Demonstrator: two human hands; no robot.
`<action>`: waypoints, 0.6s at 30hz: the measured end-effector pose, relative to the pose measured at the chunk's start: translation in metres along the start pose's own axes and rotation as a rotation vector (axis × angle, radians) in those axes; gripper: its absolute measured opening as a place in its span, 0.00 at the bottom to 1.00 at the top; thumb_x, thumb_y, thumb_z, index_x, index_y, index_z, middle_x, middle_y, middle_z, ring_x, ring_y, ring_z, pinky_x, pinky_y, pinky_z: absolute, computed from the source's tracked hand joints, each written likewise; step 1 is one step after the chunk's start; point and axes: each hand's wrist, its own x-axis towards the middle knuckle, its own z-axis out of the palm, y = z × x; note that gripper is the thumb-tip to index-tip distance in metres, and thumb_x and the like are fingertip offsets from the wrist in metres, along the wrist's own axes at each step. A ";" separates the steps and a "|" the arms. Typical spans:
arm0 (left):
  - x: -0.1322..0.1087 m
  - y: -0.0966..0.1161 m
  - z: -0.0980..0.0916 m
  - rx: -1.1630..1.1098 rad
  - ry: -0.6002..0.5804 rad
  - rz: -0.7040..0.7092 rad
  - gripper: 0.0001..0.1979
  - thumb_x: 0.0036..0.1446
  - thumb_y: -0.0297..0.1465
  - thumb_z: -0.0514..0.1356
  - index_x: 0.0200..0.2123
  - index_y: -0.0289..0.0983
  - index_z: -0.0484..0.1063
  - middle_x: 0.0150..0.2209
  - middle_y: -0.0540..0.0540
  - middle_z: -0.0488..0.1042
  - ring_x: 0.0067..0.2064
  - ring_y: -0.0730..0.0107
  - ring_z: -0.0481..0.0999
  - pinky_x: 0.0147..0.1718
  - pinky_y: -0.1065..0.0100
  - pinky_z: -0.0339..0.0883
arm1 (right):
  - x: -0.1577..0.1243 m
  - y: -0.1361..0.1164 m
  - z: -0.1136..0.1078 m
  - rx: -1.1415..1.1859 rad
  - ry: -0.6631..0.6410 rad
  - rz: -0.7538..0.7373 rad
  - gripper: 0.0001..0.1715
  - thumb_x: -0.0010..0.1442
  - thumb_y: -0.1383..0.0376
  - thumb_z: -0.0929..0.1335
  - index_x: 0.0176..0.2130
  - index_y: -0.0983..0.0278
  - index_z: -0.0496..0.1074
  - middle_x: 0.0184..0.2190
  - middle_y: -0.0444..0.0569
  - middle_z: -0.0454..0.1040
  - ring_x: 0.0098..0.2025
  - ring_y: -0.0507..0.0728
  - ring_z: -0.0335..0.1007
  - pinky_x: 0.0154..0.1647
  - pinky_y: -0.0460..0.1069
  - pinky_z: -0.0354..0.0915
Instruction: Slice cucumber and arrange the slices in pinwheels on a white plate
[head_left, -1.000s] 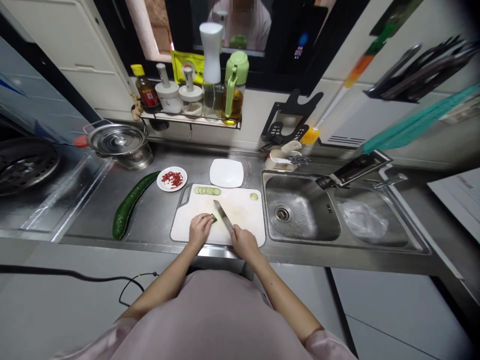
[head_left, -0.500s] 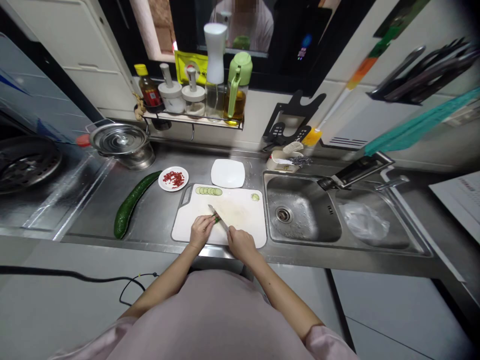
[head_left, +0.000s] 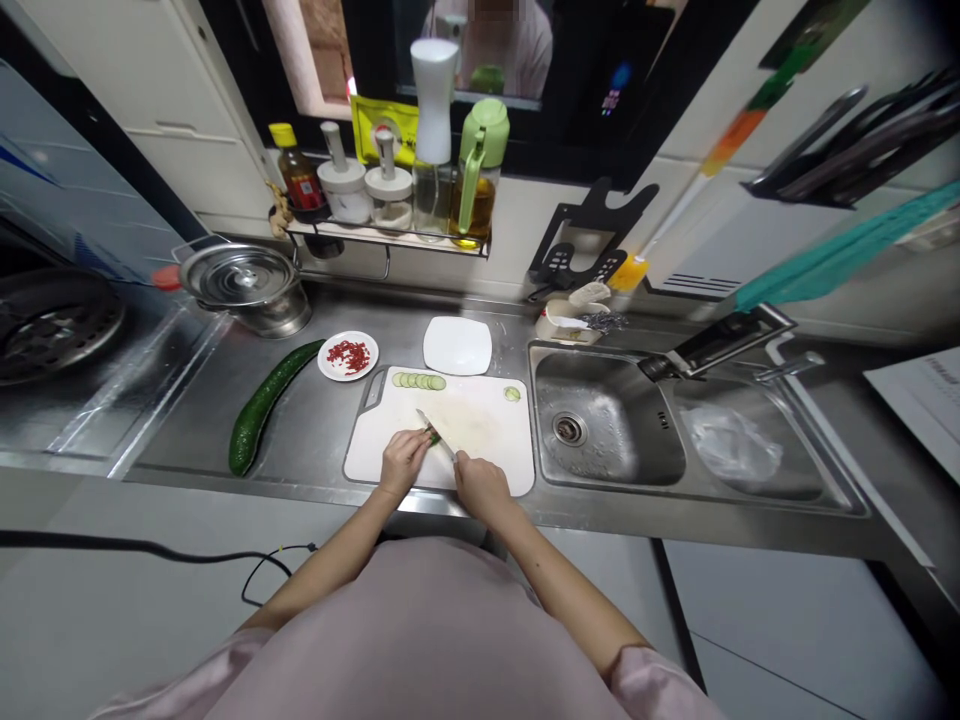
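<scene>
**A:** What do we find in the grip?

**B:** The right hand is wrapped round the handle of a knife. Just beside it, the left hand has its fingers gathered on a small green piece at the blade. Whether the edge has entered it, we cannot tell.

**A:** How far along do we rate the cutting?

**B:** Partway, in our judgement. Done: a row of pale slices, overlapping, ahead of the left hand near the far edge of the cutting board, and a small cluster of slices ahead and right of the right hand. Left: the piece under the fingers, and a long green vegetable, whole, well to the left of the left hand.

**A:** The surface?

**B:** The white board, faintly stained ahead of the right hand, lies on a steel counter. Ahead and left of the left hand, a small plate bears chopped red bits. Beyond the board, straight ahead of both hands, we note a white dish.

**A:** And the room?

**B:** Right of the right hand, a double sink; far left of the left hand, a lidded pot. Farthest ahead, a rack of bottles and jars stands below a dark-framed window.
</scene>
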 end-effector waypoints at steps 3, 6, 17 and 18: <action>0.000 0.001 0.000 0.009 -0.004 -0.005 0.10 0.62 0.32 0.56 0.41 0.41 0.77 0.41 0.44 0.79 0.46 0.65 0.77 0.48 0.57 0.71 | 0.002 0.000 0.000 0.000 -0.001 -0.012 0.16 0.68 0.66 0.55 0.49 0.66 0.66 0.39 0.59 0.77 0.44 0.61 0.74 0.41 0.51 0.64; 0.000 0.001 0.000 0.015 -0.013 -0.004 0.10 0.62 0.33 0.56 0.41 0.41 0.77 0.41 0.43 0.79 0.46 0.64 0.77 0.48 0.56 0.71 | 0.005 -0.001 0.000 0.000 0.011 -0.021 0.16 0.67 0.66 0.55 0.49 0.66 0.66 0.38 0.59 0.77 0.44 0.61 0.74 0.40 0.51 0.64; -0.001 0.001 0.000 0.002 -0.020 0.011 0.09 0.62 0.32 0.56 0.40 0.41 0.77 0.40 0.45 0.79 0.46 0.65 0.76 0.48 0.58 0.70 | 0.004 -0.001 0.007 -0.006 0.013 -0.015 0.17 0.67 0.69 0.54 0.49 0.66 0.66 0.38 0.59 0.77 0.45 0.60 0.75 0.41 0.50 0.64; -0.001 0.001 0.000 0.002 -0.019 0.015 0.09 0.62 0.32 0.56 0.41 0.41 0.77 0.40 0.45 0.79 0.46 0.65 0.75 0.48 0.58 0.70 | 0.003 -0.001 0.007 -0.007 0.016 -0.017 0.17 0.67 0.69 0.55 0.49 0.66 0.66 0.38 0.60 0.77 0.45 0.60 0.75 0.41 0.50 0.64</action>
